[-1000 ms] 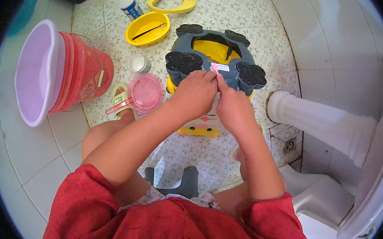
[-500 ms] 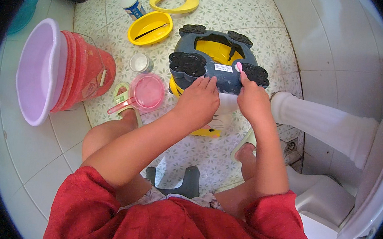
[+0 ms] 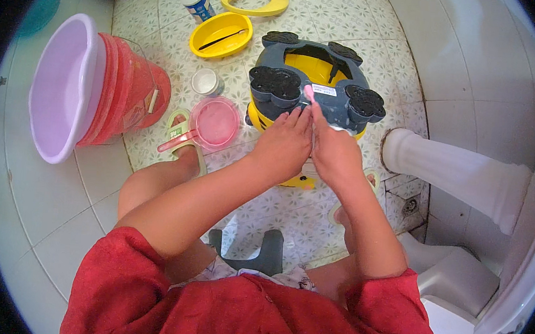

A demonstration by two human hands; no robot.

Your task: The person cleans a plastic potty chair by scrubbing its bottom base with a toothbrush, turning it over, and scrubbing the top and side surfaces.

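Our right hand [image 3: 338, 150] pinched a pink brush [image 3: 310, 94] against an upturned grey-and-yellow base [image 3: 337, 102], which sat on the tiled floor [image 3: 396, 59] at one o'clock in our view. Our left hand [image 3: 284, 142] lay over its near edge, fingers close together; whether it gripped, we couldn't tell. From the base, a yellow basin [image 3: 231, 25] lay at ten o'clock, a red bucket [image 3: 126, 87] at nine.

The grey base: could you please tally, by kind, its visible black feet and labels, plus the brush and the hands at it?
Black feet: 4
White label: 1
Pink brush: 1
Hands: 2 (left hand, right hand)
Total: 8
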